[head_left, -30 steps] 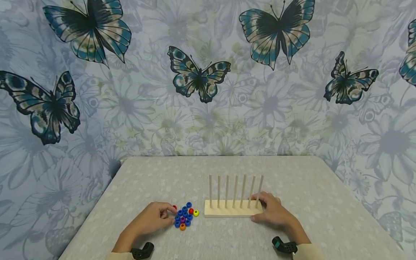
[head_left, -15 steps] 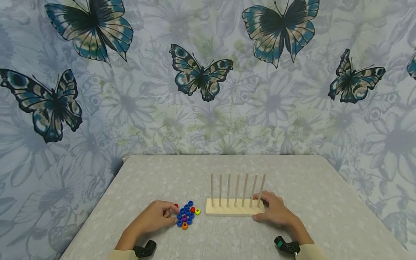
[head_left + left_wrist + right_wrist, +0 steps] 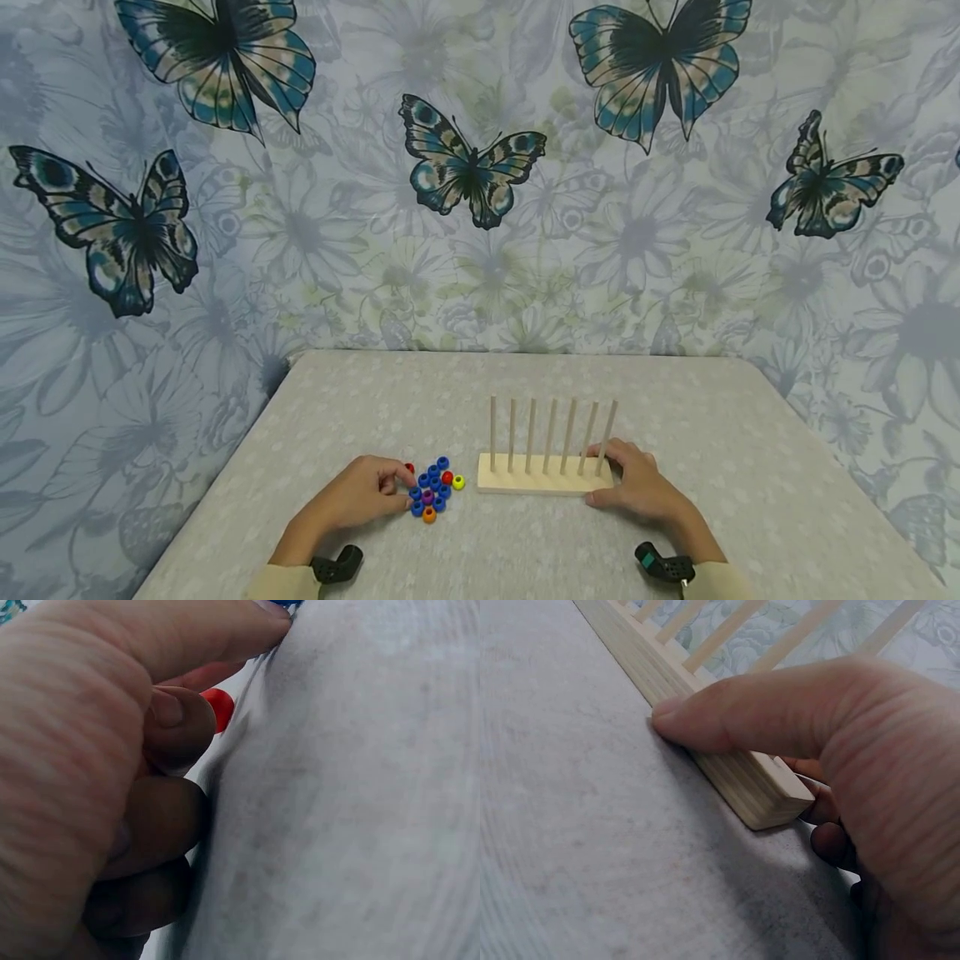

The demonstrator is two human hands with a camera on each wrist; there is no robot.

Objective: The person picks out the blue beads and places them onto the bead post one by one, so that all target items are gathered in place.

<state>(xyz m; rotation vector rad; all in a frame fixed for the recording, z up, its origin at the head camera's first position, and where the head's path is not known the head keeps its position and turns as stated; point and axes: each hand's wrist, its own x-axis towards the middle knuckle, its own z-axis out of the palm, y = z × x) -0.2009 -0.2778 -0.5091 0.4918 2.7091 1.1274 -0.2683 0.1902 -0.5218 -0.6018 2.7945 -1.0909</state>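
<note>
Steadying the seven-peg wooden rack [image 3: 517,482], the right hand [image 3: 641,492] grips its three o'clock end, thumb along the near edge and fingers around the back; a firm, level hold should stop it sliding. Toward nine o'clock of the rack, pony beads [image 3: 435,483] lie clustered on the tablecloth [image 3: 390,383]. The left hand [image 3: 356,497] reaches in from their nine o'clock side, thumb and forefinger slightly parted at a blue bead [image 3: 415,493]; whether they pinch it, I cannot tell. A clean pick-up probably calls for squeezing low on opposite sides, without nudging the purple bead [image 3: 428,497] at three o'clock or the red bead [image 3: 409,468] toward twelve.
</note>
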